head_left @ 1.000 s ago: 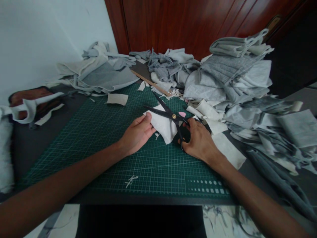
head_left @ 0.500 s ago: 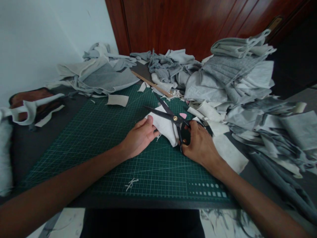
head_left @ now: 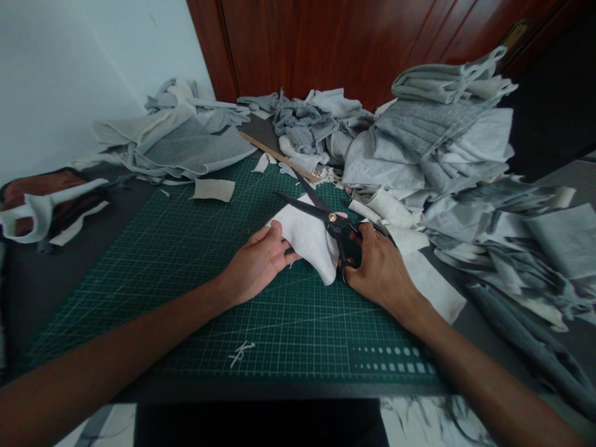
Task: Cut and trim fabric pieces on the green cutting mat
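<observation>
A white piece of fabric (head_left: 307,239) is pinched between the thumb and fingers of my left hand (head_left: 258,257), just above the green cutting mat (head_left: 195,261). Black scissors (head_left: 332,217) are in my right hand (head_left: 379,264), fingers through the handle loops. Their blades are spread and point up and left, around the fabric's upper edge. The fabric's lower corner hangs down beside the handles. Behind the scissors, partly hidden, lies a small pink piece (head_left: 342,215). Thin white fabric strips (head_left: 242,352) rest near the mat's front edge.
High stacks of grey and white fabric (head_left: 433,143) stand at the back right, with loose scraps (head_left: 433,285) beside my right hand. More fabric (head_left: 186,149) lies at the back left. A wooden stick (head_left: 274,152) crosses the mat's far edge, and a cream scrap (head_left: 213,190) lies left of it.
My left hand has shifted slightly left and down with the fabric, and more of the fabric shows below the blades. The scissors stay spread. The whole view has moved a little.
</observation>
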`<act>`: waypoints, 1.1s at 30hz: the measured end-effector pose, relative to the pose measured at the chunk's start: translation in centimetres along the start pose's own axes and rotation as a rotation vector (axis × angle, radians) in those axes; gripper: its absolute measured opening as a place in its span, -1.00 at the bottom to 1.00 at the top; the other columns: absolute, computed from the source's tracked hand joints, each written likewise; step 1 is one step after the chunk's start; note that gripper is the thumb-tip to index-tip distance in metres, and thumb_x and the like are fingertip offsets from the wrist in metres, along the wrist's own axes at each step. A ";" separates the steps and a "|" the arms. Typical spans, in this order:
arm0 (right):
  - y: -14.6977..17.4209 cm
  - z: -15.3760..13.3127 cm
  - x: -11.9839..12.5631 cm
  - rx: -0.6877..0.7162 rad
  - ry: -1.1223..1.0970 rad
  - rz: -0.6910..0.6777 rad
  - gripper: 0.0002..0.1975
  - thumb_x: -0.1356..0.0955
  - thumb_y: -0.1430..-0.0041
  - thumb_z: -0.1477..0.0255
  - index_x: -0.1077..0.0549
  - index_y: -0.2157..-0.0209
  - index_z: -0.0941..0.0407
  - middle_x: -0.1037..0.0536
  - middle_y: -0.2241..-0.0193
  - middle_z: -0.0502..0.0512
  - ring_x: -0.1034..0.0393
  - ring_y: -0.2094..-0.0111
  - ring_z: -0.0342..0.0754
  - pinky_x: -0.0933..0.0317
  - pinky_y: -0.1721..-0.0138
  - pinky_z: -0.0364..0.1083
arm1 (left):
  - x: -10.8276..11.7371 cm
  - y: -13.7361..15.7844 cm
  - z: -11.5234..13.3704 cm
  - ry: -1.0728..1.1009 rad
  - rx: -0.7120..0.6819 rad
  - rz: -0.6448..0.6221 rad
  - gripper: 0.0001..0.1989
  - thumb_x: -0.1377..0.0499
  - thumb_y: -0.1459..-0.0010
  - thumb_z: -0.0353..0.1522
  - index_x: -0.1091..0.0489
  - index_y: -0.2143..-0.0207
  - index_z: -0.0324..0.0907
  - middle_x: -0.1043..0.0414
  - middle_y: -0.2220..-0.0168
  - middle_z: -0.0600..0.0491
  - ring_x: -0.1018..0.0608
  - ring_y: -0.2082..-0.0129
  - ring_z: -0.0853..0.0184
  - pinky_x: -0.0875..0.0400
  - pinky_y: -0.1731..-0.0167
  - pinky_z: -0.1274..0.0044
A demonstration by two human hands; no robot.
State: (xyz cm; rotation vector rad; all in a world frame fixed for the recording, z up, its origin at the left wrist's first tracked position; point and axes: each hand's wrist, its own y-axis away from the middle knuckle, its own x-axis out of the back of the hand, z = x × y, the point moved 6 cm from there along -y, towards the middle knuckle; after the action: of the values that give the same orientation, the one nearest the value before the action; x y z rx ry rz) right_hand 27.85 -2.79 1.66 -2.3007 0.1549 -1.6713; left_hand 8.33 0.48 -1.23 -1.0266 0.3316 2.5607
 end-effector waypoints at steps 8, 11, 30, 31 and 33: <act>0.2 -0.5 -0.3 0.054 -0.025 -0.053 -0.63 -0.31 0.07 0.45 -0.26 0.15 0.11 -0.55 0.29 0.29 -0.49 0.21 0.26 -0.35 0.17 0.15 | 0.3 -0.1 0.0 0.013 0.011 -0.008 -0.70 -0.19 -0.42 -0.26 -0.51 -0.08 -0.23 -0.52 -0.20 -0.20 -0.36 -0.38 -0.04 -0.22 -0.39 0.05; 0.1 -0.4 -0.1 0.046 -0.014 -0.041 -0.64 -0.31 0.08 0.45 -0.24 0.17 0.10 -0.54 0.30 0.27 -0.49 0.22 0.26 -0.34 0.17 0.15 | 0.3 0.0 0.1 0.020 0.019 -0.004 -0.68 -0.17 -0.44 -0.27 -0.49 -0.13 -0.23 -0.50 -0.22 -0.20 -0.36 -0.38 -0.03 -0.23 -0.39 0.05; -0.4 0.6 0.1 0.014 -0.033 -0.016 -0.64 -0.33 0.09 0.44 -0.25 0.18 0.08 -0.53 0.31 0.25 -0.46 0.26 0.22 -0.33 0.21 0.13 | 0.3 -0.1 0.2 0.018 0.019 -0.023 -0.62 -0.19 -0.42 -0.28 -0.44 -0.22 -0.18 -0.50 -0.22 -0.19 -0.33 -0.40 -0.03 -0.22 -0.40 0.06; -0.4 0.6 0.1 0.023 -0.038 -0.019 -0.64 -0.33 0.08 0.43 -0.25 0.18 0.08 -0.53 0.30 0.26 -0.46 0.25 0.22 -0.33 0.21 0.13 | 0.3 -0.1 0.2 0.016 0.021 -0.022 -0.63 -0.19 -0.42 -0.28 -0.45 -0.20 -0.18 -0.50 -0.22 -0.19 -0.33 -0.40 -0.04 -0.22 -0.40 0.06; -0.2 0.3 0.0 0.052 -0.044 -0.033 -0.64 -0.33 0.08 0.44 -0.25 0.17 0.09 -0.53 0.30 0.26 -0.46 0.24 0.23 -0.34 0.19 0.14 | 0.4 -0.1 0.1 0.011 0.019 -0.020 -0.68 -0.20 -0.41 -0.27 -0.50 -0.13 -0.20 -0.51 -0.21 -0.19 -0.33 -0.40 -0.04 -0.23 -0.39 0.06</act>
State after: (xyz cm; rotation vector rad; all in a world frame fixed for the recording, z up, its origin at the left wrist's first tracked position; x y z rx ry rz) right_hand 28.11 -2.50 1.65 -2.3111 0.0640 -1.6197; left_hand 8.02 0.71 -1.40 -1.0323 0.3463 2.5307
